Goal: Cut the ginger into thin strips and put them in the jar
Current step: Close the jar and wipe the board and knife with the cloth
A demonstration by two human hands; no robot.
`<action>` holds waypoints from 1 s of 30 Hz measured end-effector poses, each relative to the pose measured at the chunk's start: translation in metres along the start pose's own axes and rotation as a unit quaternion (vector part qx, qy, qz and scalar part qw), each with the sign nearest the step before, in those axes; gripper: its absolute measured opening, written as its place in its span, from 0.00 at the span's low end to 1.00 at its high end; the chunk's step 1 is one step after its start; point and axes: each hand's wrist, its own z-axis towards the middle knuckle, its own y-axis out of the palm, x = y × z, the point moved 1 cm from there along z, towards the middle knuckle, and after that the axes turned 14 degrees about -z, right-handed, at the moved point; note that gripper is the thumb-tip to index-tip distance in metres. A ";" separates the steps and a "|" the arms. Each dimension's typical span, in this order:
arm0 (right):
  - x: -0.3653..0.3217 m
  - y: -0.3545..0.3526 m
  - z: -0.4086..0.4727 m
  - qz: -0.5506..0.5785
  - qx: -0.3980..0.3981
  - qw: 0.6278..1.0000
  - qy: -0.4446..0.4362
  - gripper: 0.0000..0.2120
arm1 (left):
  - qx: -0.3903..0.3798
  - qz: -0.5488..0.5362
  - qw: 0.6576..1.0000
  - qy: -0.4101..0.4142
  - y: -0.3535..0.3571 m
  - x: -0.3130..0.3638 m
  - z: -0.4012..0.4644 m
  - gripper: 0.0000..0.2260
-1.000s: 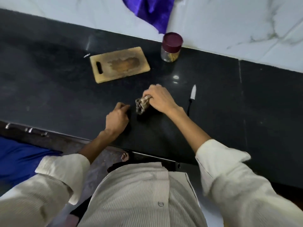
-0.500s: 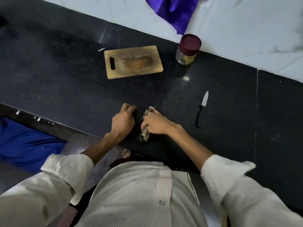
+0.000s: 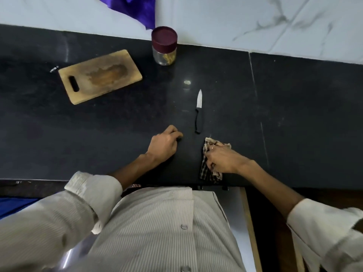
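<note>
Right hand gripping checked cloth, lidded jar, no legible writing

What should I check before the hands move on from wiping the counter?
1. Jar closed, strips inside: ok; the maroon lid is on and yellowish strips show through the glass.
2. Knife out of the wiping path: ok; it lies flat on the counter, tip toward the wall, just beyond both hands.
3. Right hand has the cloth: ok; it grips the checked cloth near the counter's front edge.
4. Left hand free: cannot tell; its fingers are curled on the counter and anything under them is hidden.
5. Cutting board clean: not ok; a brown stain covers its middle.
</note>
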 end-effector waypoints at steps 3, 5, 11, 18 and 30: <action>0.011 0.010 -0.004 0.015 -0.006 0.999 0.036 0.15 | -0.005 -0.002 1.000 0.001 0.003 0.001 0.001 0.11; 0.018 0.001 -0.005 0.061 0.012 0.996 0.060 0.15 | -0.002 -0.005 1.000 -0.007 0.002 -0.001 0.001 0.11; 0.038 -0.076 0.024 0.139 0.160 0.974 0.080 0.18 | 0.035 0.007 0.997 -0.065 -0.026 -0.011 0.009 0.12; 0.038 -0.137 0.118 0.289 0.223 0.921 0.134 0.22 | 0.094 0.022 0.984 -0.152 -0.068 -0.026 0.029 0.09; 0.159 -0.148 0.122 0.393 0.312 0.797 0.336 0.14 | 0.067 0.004 0.987 -0.147 -0.101 -0.033 0.101 0.19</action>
